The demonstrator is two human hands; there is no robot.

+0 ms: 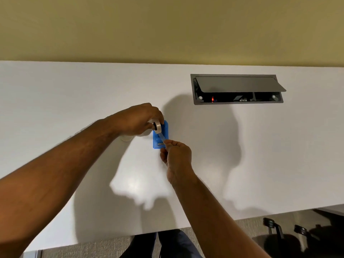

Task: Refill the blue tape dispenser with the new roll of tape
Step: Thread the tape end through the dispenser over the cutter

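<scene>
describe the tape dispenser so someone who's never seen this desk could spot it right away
On the white desk, look left of the open grey cable hatch, down where the two hands meet. The tape dispenser lies there under the roll of tape in the left hand. It is the only bright blue thing on the desk.

Blue tape dispenser [160, 135] flat on table between both hands; clear tape roll [157, 127] upright in left fingers above it, strip [161, 137] pulled toward right fingertips.
</scene>
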